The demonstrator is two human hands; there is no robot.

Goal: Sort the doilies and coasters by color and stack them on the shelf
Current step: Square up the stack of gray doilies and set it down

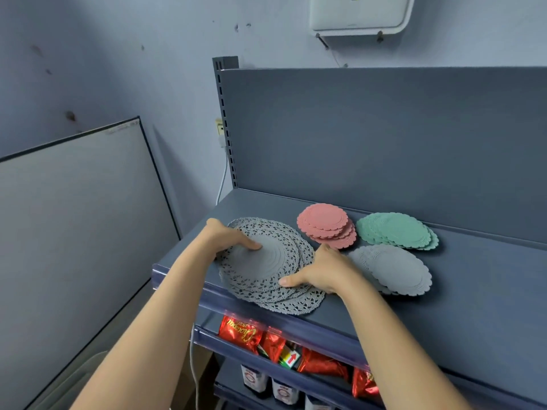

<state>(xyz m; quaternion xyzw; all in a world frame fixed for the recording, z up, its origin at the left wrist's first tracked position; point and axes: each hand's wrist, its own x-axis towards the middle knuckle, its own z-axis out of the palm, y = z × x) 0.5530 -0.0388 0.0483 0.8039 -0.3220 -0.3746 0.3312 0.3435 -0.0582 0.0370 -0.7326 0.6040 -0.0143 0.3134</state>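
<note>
L grip (233, 235) flat, palm down, fingers straight — R grip (323, 271) w/ thumb stretched out, other fingers hidden.

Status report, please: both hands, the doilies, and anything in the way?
Left hand flat on grey doily stack; right hand at its edge, thumb on top, fingers hidden. Pink coasters, green coasters, grey coasters in own stacks on shelf. Nothing blocking.

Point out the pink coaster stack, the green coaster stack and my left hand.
pink coaster stack (322, 218), head view, top coaster's centre.
green coaster stack (399, 229), head view, top coaster's centre.
left hand (228, 235), head view, back of the hand.
</note>
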